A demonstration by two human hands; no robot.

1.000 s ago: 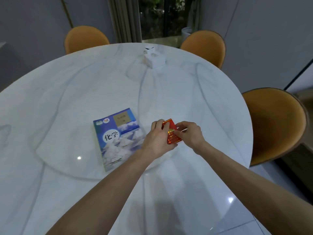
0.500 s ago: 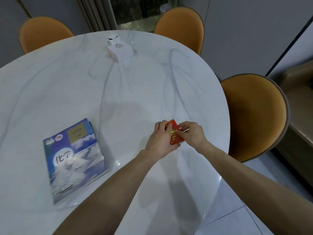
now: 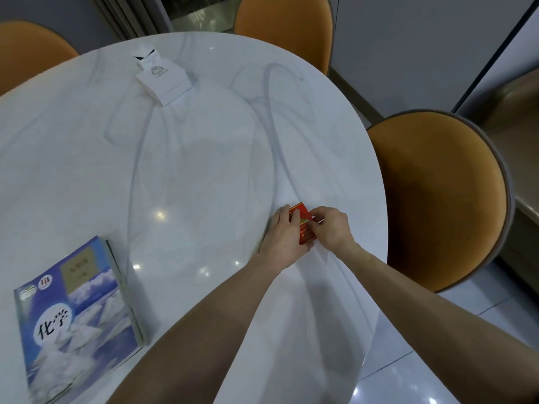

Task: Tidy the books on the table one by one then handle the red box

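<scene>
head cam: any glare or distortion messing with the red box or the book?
Head view: dim, bluish light; small specular spots on the glossy table, none on the red box or book. Wide-angle bowing curves the table edge and stretches the forearms. Left hand and right hand cover part of the box; its print is too soft to read.

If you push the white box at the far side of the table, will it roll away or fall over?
Probably neither. The white box has flat sides and sits low, so it would likely slide, not roll. The table looks glossy, so it may slide easily. Its raised top flap might bend if pushed there.
</scene>
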